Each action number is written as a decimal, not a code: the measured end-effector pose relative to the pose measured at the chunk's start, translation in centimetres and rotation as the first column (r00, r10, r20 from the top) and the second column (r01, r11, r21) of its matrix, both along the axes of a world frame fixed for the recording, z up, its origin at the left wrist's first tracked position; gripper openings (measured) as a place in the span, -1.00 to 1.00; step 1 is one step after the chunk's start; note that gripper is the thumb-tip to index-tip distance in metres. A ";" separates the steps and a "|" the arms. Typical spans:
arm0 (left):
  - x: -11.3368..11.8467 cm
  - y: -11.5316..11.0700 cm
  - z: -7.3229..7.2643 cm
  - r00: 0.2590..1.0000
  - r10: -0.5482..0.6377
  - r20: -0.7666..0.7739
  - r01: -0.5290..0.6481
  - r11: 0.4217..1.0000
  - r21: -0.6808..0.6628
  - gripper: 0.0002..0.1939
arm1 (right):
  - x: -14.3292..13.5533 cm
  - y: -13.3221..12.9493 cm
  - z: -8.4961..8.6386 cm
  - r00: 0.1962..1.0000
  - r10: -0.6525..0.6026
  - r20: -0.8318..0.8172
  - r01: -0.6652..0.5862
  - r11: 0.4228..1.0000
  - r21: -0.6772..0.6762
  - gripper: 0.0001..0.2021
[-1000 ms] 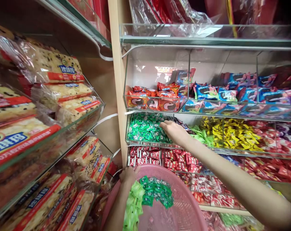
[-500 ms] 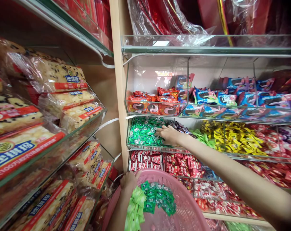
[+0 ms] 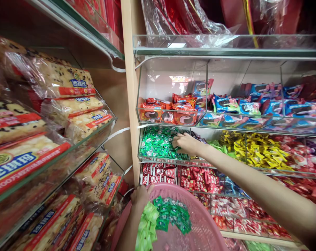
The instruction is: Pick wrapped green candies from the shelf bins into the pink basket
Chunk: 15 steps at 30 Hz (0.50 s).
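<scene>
My left hand [image 3: 140, 196] grips the rim of a pink plastic basket [image 3: 210, 223], its fingers wrapped over the edge. Inside the basket lie dark green wrapped candies [image 3: 172, 213] and, closer to my left wrist, light green wrapped pieces [image 3: 146, 226]. My right hand [image 3: 187, 143] reaches into a clear shelf bin heaped with green-wrapped candies [image 3: 156, 143]. Its fingers are curled down at the right side of that heap, closed around some of the candies. The fingertips are partly hidden among the wrappers.
Packaged sesame pastries [image 3: 69, 78] crowd the shelves on the left. A wooden post [image 3: 131, 80] stands between the two shelf units. Yellow-wrapped candies [image 3: 259, 150] fill a bin to the right, below blue cookie packs [image 3: 227, 104]. A glass ledge [image 3: 220, 52] runs above.
My right hand has shifted slightly right within the green candy bin, and its fingers have curled in. My left hand and the basket stay in place. The view has moved a little.
</scene>
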State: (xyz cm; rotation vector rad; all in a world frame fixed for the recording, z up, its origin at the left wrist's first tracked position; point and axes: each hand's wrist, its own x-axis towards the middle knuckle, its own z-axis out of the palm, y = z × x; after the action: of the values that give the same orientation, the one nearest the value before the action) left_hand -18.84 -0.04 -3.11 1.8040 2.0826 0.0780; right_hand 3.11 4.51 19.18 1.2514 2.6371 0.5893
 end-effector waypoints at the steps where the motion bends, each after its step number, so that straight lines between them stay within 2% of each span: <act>1: 0.0 0.0 0.0 1.000 0.001 -0.001 -0.001 1.000 -0.001 -0.29 | -0.1 0.0 0.0 1.000 -0.005 0.006 0.005 1.000 -0.009 -0.87; 6: 0.0 0.1 0.0 1.000 -0.001 -0.013 0.001 1.000 0.006 -0.30 | -0.3 0.2 -0.1 1.000 -0.013 0.006 0.013 0.999 -0.034 -0.87; 11: 0.1 0.1 -0.1 1.000 0.003 -0.019 -0.002 1.000 0.005 -0.30 | 0.5 1.1 0.5 0.994 0.021 -0.108 -0.023 1.000 -0.015 -0.81; 15: 0.1 0.1 -0.1 1.000 0.003 -0.017 -0.003 1.000 0.006 -0.29 | 0.5 1.2 1.2 0.987 -0.034 -0.157 0.015 0.993 -0.120 -0.78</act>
State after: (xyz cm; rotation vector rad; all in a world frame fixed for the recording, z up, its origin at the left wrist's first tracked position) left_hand -18.77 0.05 -3.21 1.8117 2.0990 0.0699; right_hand 3.60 5.73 20.36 1.3441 2.7336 0.3360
